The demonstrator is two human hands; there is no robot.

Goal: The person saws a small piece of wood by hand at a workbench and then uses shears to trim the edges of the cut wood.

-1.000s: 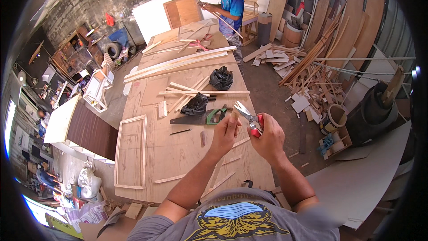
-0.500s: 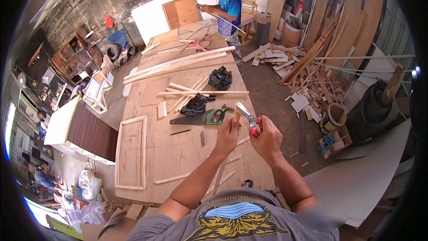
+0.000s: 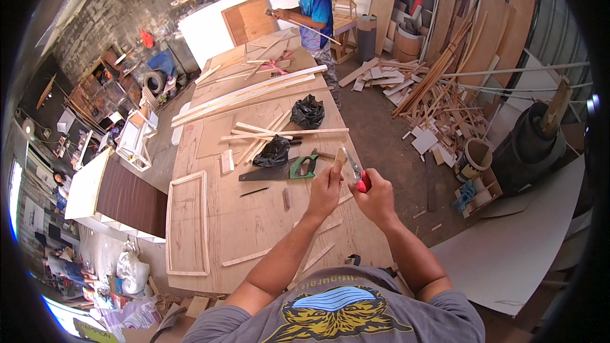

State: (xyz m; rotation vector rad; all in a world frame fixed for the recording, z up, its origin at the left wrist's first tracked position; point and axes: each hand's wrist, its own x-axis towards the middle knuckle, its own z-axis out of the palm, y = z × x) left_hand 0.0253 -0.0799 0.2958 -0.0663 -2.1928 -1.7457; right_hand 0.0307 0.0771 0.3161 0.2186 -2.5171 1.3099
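Red-handled shears (image 3: pixel 356 172): R hand (image 3: pixel 376 197) wrapped round handles, blades pointing fwd & slightly L, long axis approx. fore-aft. L hand (image 3: pixel 325 192) gripping wood strip (image 3: pixel 340 158), tip fwd, nr. blades. Further L: green-handled saw (image 3: pixel 279 173) on table (image 3: pixel 248 232).

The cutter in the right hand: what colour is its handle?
The handle is red where it shows, best seen in the head view.

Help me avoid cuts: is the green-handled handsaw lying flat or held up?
Lying flat: the handsaw rests on the tabletop, its green handle ungripped.
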